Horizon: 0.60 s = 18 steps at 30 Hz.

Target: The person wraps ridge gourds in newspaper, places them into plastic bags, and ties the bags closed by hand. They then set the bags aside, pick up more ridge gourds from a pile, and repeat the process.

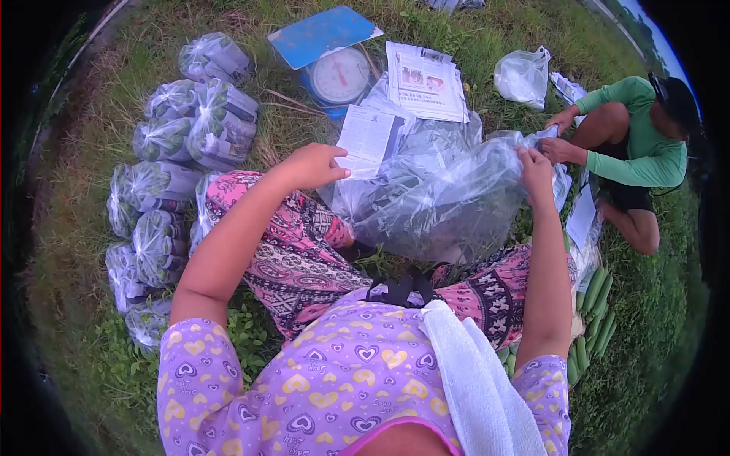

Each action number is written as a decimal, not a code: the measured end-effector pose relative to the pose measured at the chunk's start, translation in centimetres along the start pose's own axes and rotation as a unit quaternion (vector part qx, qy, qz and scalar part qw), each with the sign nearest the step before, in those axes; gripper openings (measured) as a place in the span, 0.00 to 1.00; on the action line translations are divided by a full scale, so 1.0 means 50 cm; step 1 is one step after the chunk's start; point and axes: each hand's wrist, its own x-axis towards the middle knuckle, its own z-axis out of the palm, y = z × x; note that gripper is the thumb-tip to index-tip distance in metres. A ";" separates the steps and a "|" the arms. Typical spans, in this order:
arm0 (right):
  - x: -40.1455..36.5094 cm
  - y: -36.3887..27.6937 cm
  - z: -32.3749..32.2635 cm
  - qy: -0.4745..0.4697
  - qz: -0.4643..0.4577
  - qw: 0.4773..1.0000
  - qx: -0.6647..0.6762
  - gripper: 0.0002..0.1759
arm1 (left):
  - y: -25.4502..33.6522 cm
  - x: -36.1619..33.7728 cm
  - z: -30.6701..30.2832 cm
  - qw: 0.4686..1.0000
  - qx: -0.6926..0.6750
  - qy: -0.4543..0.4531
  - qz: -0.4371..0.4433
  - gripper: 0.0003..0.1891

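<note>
A large clear plastic bag (449, 216) stretches across in front of my knees. My right hand (537, 169) pinches its upper right edge. My left hand (310, 166) is at the left edge of a newspaper sheet (368, 140), thumb and forefinger apart, just above the bag's left end. I cannot make out anything held between them. Under and behind the bag lie more clear plastic and newspaper (426, 83).
Packed clear bags of green vegetables (220, 125) stand at left. A blue dial scale (340, 74) sits behind the newspapers. At right a co-worker in a green top (639, 156) crouches, hands near my bag. Long green vegetables (597, 292) and a white bag (522, 78) lie on that side.
</note>
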 end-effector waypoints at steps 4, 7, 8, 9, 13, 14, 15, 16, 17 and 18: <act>-0.044 -0.090 0.068 -0.062 -0.163 0.985 -0.002 0.15 | 0.064 0.044 0.004 0.977 -0.214 0.007 0.019 0.18; -0.125 -0.178 0.127 -0.073 -0.127 0.988 -0.050 0.12 | 0.168 0.052 0.036 0.940 -0.340 0.015 0.032 0.19; -0.144 -0.189 0.146 -0.078 -0.125 0.987 -0.062 0.09 | 0.194 0.052 0.054 0.925 -0.378 0.025 0.034 0.19; -0.162 -0.194 0.164 -0.090 -0.134 0.987 -0.015 0.08 | 0.213 0.054 0.069 0.909 -0.414 0.036 0.035 0.19; -0.201 -0.151 0.230 -0.153 -0.130 0.964 0.175 0.06 | 0.219 0.064 0.129 0.868 -0.491 0.077 0.013 0.19; -0.205 -0.138 0.240 -0.169 -0.122 0.953 0.222 0.06 | 0.218 0.060 0.139 0.865 -0.495 0.078 0.004 0.19; -0.208 -0.125 0.235 -0.194 -0.074 0.953 0.221 0.04 | 0.218 0.059 0.147 0.863 -0.499 0.079 -0.003 0.19; -0.208 -0.117 0.237 -0.187 -0.075 0.959 0.200 0.04 | 0.218 0.059 0.154 0.860 -0.503 0.081 -0.010 0.19; -0.208 -0.105 0.241 -0.179 -0.074 0.964 0.180 0.05 | 0.218 0.061 0.160 0.858 -0.505 0.090 -0.013 0.18; -0.210 -0.097 0.244 -0.171 -0.073 0.970 0.159 0.06 | 0.218 0.063 0.166 0.856 -0.507 0.099 -0.016 0.17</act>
